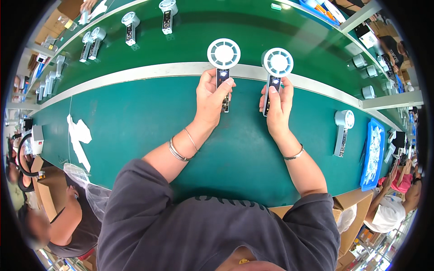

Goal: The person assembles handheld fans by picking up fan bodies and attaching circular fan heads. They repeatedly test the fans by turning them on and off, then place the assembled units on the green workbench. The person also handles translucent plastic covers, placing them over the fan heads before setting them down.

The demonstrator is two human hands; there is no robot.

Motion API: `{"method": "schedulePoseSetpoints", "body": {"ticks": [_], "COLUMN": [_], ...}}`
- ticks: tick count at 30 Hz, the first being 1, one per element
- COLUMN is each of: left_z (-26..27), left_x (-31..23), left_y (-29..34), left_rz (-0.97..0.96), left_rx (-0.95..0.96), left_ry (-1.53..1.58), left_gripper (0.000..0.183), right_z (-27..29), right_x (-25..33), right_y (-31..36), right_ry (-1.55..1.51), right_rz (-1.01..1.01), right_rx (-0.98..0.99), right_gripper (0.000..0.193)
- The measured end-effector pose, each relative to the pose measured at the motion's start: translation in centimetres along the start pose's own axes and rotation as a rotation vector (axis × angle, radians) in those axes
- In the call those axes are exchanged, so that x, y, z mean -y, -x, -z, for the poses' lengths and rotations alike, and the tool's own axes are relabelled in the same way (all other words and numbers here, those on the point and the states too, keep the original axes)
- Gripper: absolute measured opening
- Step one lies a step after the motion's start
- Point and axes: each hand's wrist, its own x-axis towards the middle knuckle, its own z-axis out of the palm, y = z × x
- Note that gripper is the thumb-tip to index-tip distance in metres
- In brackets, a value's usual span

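Each of my hands grips a white handheld fan by its handle, with the round slotted head pointing away from me. My left hand point(210, 97) has its thumb on the dark circuit board in the handle of the left fan point(224, 53). My right hand point(279, 103) holds the right fan point(278, 62) a little tilted, its thumb likewise on the exposed board. Both are raised over the green table point(244, 158) near the pale rail. On the table to the right lies a third fan point(345, 120), its handle also open with the board showing.
Beyond the rail point(149, 72) runs a green conveyor point(190, 49) carrying several similar fans point(130, 28). At right is a blue tray point(370, 174) of small white parts. White cloth-like scraps point(79, 137) lie left. Co-workers sit at both sides; cardboard boxes point(352, 203) stand by the table.
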Motion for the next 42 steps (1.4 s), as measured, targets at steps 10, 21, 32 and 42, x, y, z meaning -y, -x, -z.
{"method": "schedulePoseSetpoints", "body": {"ticks": [10,21,32,42], "left_z": [0.17,0.26,0.32,0.30], "left_x": [-0.07,-0.11,-0.23,-0.35], "left_y": [-0.05,-0.17,-0.16,-0.30], "left_rz": [-0.014,-0.017,-0.024,-0.022], "left_rx": [0.019,0.009,0.021,0.011], "left_ry": [-0.009,0.011,-0.022,-0.014], "left_gripper": [0.026,0.021,0.024,0.029], "right_z": [-0.19,-0.41,-0.61,-0.65], "right_x": [0.06,-0.07,-0.09,0.04], "right_y": [0.03,-0.08,-0.19,-0.18], "right_ry": [0.004,-0.011,0.036,0.061], "right_rz": [0.005,0.002,-0.001,0.037], "right_rx": [-0.009,-0.015,-0.024,-0.007], "right_gripper": [0.042,0.040,0.040,0.042]}}
